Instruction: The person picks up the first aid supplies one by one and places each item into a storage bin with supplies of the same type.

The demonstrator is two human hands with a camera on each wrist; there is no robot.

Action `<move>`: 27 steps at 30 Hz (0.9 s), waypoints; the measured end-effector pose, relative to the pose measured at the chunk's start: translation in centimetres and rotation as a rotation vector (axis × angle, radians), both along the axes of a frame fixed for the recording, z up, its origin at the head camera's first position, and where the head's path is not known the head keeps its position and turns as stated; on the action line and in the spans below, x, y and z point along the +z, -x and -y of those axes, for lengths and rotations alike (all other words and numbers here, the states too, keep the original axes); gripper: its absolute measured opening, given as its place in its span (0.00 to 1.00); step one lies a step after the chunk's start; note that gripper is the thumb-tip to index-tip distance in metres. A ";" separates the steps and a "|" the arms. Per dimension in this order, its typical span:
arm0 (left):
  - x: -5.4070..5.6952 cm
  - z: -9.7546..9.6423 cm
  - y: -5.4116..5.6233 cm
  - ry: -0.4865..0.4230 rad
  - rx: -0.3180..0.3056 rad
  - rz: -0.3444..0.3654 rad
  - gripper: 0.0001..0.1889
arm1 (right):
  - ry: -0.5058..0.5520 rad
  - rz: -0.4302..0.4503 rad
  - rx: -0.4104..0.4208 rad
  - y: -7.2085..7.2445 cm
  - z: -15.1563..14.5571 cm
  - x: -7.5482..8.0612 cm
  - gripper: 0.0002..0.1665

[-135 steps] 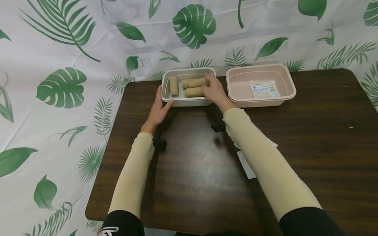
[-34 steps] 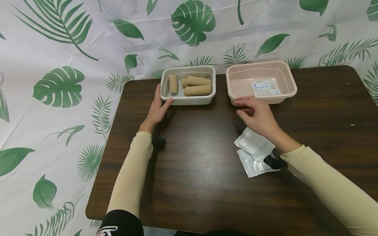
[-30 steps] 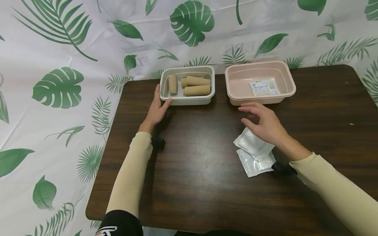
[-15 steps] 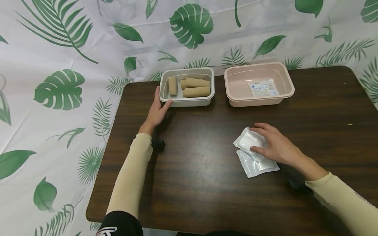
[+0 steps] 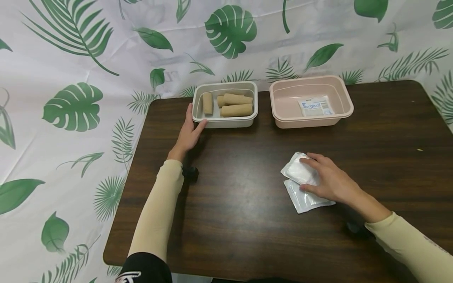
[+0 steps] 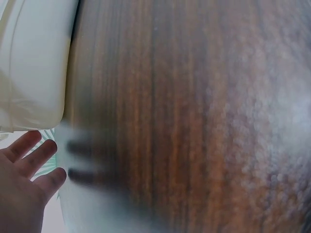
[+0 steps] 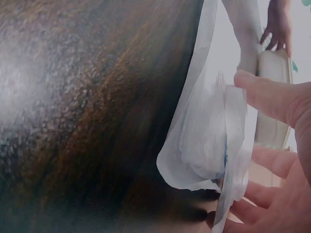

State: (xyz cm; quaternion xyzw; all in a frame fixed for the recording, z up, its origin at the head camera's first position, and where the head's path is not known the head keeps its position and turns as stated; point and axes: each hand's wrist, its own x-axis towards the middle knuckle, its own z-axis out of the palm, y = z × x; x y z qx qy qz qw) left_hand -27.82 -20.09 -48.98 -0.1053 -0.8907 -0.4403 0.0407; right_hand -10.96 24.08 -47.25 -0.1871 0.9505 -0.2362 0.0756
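My left hand (image 5: 186,135) rests against the left end of a white plastic tub (image 5: 230,123), thumb at its front rim and fingers along its side. Several tan rolls (image 5: 236,110), like rolled bandages, lie inside. My right hand (image 5: 330,179) pinches the upper of two flat, shiny white sealed packets (image 5: 297,169) between thumb and fingers. Partly beneath it, the lower packet (image 5: 301,198) lies on the table. In the right wrist view the gripped packet (image 7: 206,131) stands with its edges raised between thumb and fingers; part of it is hidden by the hand.
To the right of the white tub stands a pink tub (image 5: 308,123) holding a packet printed "Surgical" (image 5: 315,106). Both tubs are at the back edge of the dark wooden table (image 5: 230,220), against a leaf-print sheet (image 5: 170,67). A small yellow scrap (image 5: 420,149) lies far right.
My right hand left the rolls in the white tub, passed the pink tub's front and came down to the packets, where it now grips the upper one. My left hand stayed at the tub.
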 end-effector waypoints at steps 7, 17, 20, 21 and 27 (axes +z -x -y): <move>0.0 0.0 0.1 0.012 -0.002 0.003 0.46 | 0.015 -0.043 0.003 -0.1 0.2 0.0 0.42; -0.3 0.2 0.2 0.007 -0.010 -0.005 0.46 | 0.044 -0.119 -0.019 0.0 0.5 -0.2 0.35; -0.4 0.2 0.3 0.003 -0.013 0.000 0.45 | 0.048 -0.126 -0.029 0.0 0.6 -0.3 0.36; -0.5 0.2 0.3 0.002 -0.011 0.003 0.44 | 0.050 -0.127 -0.031 0.0 0.6 -0.3 0.36; -0.6 0.3 0.4 0.001 -0.004 0.008 0.44 | 0.062 -0.139 -0.025 0.0 0.7 0.1 0.36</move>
